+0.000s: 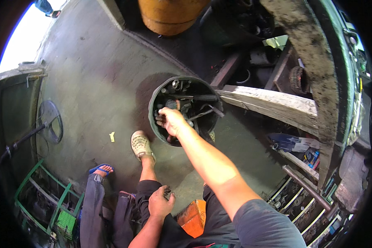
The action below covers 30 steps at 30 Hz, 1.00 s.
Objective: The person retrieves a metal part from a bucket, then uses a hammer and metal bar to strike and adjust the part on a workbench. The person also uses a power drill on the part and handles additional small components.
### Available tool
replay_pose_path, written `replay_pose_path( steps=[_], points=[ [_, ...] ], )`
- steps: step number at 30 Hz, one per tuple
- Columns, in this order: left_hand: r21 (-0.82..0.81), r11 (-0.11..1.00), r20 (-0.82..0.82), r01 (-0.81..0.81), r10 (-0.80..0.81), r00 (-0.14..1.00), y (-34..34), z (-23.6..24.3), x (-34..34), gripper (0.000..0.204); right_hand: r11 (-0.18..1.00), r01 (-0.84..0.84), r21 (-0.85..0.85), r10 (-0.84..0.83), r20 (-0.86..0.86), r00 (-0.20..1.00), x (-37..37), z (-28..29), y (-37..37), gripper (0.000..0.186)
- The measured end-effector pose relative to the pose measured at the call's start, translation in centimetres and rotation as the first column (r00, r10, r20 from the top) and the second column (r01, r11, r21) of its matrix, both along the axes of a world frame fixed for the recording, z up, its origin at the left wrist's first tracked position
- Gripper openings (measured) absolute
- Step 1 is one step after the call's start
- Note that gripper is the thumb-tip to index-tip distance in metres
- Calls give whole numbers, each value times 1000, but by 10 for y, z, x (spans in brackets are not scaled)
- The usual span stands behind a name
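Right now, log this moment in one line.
right hand: in dark bucket, among metal parts; grip unclear | left hand: on dark trouser leg | wooden beam: right of bucket

Bucket (pixel 151 120): 1. Metal parts (pixel 176 84) inside: lots, too tangled for me to count. Hands: 2, i.e. right hand (pixel 169 122), left hand (pixel 160 202). Beige clogs: 1 plain to see (pixel 140 144), sliver of what I'd call a second behind the bucket. Blue flip-flop (pixel 96 169): 1. Orange drum (pixel 173 18): 1. Orange block (pixel 193 218): 1. Steering wheel (pixel 48 123): 1. Green frame (pixel 63 198): 1. Green crate (pixel 66 223): 1. Yellowish scrap (pixel 112 137): 1. White-topped beam (pixel 272 101): 1. Brown bar (pixel 308 188) on the right: 1. Pale slats (pixel 301 210) under it: at least 4 from where I'm standing, rest too cluttered to tell.
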<state>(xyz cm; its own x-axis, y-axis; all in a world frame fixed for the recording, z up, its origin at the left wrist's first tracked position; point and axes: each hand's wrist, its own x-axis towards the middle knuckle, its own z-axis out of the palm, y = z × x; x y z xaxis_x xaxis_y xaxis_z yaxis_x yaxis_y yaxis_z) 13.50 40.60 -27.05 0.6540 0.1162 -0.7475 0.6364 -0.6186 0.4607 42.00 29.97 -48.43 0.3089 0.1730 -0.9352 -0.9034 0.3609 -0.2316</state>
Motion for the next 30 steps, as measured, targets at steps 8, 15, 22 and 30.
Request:
replay_pose_path(
  steps=[8, 15, 22, 30],
  points=[
    [-30, 999, -85, -28, 26, 996, -6, -6, -11, 37, 943, -328, -49, 326, 320, 889, 7, 52, -22, 49],
    [-25, 999, -62, -23, 21, 998, -8, -7, -10, 38, -197, -418, -887, 909, -5, -418, -71, 60, -39, 69],
    [-52, 997, -56, -60, 57, 997, -3, -9, -5, 40, -234, -363, -902, 761, 63, -646, -38, 53, -59, 18],
    [-30, 999, -73, -31, 29, 997, -2, -2, 1, 39, 99, -28, -995, 739, 92, -668, 72, 146, -166, 26]
  ],
)
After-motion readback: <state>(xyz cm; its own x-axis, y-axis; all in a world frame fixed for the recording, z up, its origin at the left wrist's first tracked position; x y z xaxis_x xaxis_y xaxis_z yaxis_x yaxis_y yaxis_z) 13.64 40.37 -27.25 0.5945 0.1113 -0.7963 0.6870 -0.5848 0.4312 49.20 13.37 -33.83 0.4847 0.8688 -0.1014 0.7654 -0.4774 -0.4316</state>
